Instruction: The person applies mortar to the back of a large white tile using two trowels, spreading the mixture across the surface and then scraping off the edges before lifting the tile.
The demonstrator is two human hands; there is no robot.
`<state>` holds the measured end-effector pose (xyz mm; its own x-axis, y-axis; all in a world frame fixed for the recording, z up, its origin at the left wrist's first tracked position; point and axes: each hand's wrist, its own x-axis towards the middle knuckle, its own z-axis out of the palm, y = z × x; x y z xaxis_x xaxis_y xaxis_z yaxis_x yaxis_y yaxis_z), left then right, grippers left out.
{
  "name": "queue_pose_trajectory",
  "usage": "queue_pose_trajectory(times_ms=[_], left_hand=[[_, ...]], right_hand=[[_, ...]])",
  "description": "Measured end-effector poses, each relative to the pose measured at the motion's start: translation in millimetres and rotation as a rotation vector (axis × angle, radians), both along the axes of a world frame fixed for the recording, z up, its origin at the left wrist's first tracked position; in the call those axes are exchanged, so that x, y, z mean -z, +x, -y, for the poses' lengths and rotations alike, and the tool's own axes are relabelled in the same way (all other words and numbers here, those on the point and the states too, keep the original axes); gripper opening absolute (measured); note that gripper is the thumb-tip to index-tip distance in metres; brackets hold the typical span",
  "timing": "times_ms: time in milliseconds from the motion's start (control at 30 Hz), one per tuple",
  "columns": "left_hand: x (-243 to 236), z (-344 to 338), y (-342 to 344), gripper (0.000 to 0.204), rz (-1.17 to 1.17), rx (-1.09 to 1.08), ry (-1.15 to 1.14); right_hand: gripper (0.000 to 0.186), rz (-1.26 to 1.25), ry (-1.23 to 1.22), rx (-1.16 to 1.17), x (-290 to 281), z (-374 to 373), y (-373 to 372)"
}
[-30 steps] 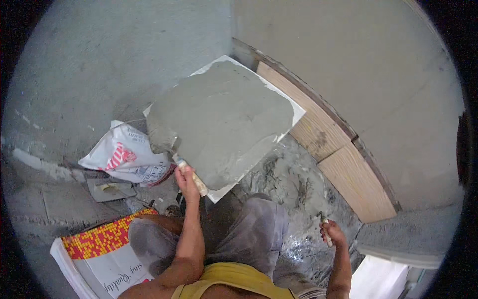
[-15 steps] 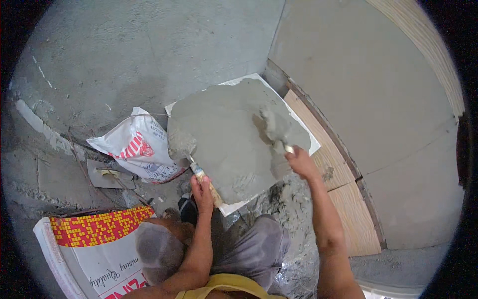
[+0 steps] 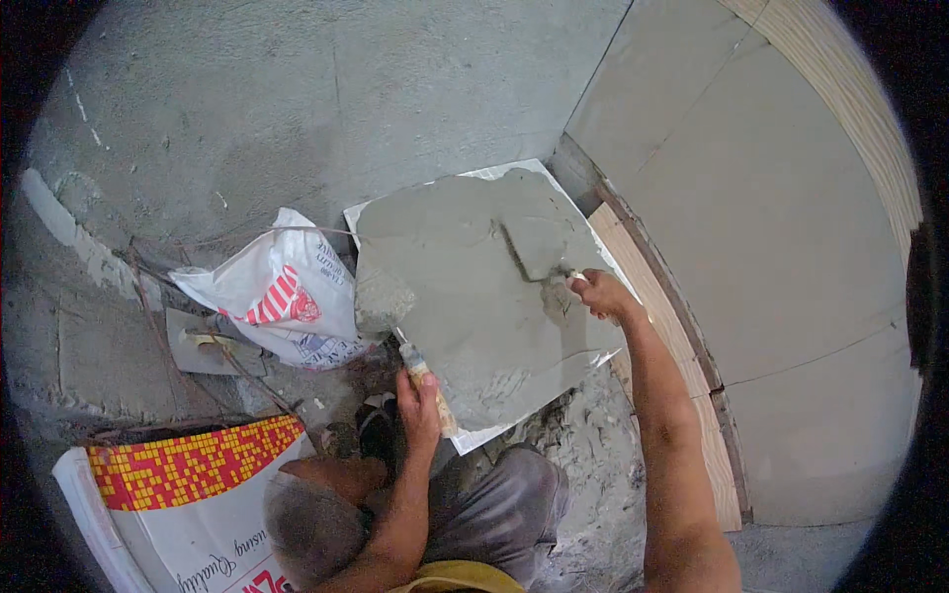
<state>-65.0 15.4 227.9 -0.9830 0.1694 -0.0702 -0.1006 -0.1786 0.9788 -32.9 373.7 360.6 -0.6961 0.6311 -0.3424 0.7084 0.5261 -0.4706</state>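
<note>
A square tile or board with white edges (image 3: 477, 438) lies in front of me, thickly coated in grey wet mortar (image 3: 455, 267). My right hand (image 3: 603, 295) is closed around the short handle of a trowel, and its mortar-covered blade (image 3: 537, 247) rests against the coating right of the middle. Near the left corner, my left hand (image 3: 420, 407) grips a second trowel by its worn, pale handle (image 3: 427, 381). That trowel's blade (image 3: 386, 298) is caked with mortar and overlaps the coated left edge.
A white sack with red print (image 3: 287, 296) leans left of the coated piece. A flat plastering trowel (image 3: 208, 341) lies beyond it. At lower left is a red, yellow and white bag (image 3: 198, 474). Loose mortar (image 3: 593, 445) covers the floor near my knee; wood-patterned tiles (image 3: 682, 356) run along the right.
The right trowel's blade, earlier tilted and loaded with mortar, now lies flatter against the coating. My left hand keeps its grip. The whole view has shifted slightly.
</note>
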Motion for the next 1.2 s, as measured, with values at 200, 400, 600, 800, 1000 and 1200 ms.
queue_pose_trajectory(times_ms=[200, 400, 600, 800, 1000, 1200], left_hand=[[-11, 7, 3, 0.033, 0.045, 0.111, -0.031], [-1, 7, 2, 0.031, 0.017, 0.102, -0.009], [5, 3, 0, 0.031, 0.029, 0.063, 0.004], [2, -2, 2, 0.03, 0.014, 0.047, 0.037], [21, 11, 1, 0.034, 0.043, 0.079, 0.011], [8, -4, 8, 0.033, -0.061, 0.077, -0.023]], right_hand=[[0.044, 0.069, -0.125, 0.004, 19, -27, -26], [0.05, 0.117, -0.176, 0.182, 29, -61, -9], [0.055, 0.067, -0.213, 0.28, 29, -46, 45], [0.053, 0.043, 0.017, 0.251, 7, 6, 80], [0.055, -0.267, -0.14, 0.211, 23, 70, -39], [0.038, 0.005, -0.078, 0.041, 61, 69, -85]])
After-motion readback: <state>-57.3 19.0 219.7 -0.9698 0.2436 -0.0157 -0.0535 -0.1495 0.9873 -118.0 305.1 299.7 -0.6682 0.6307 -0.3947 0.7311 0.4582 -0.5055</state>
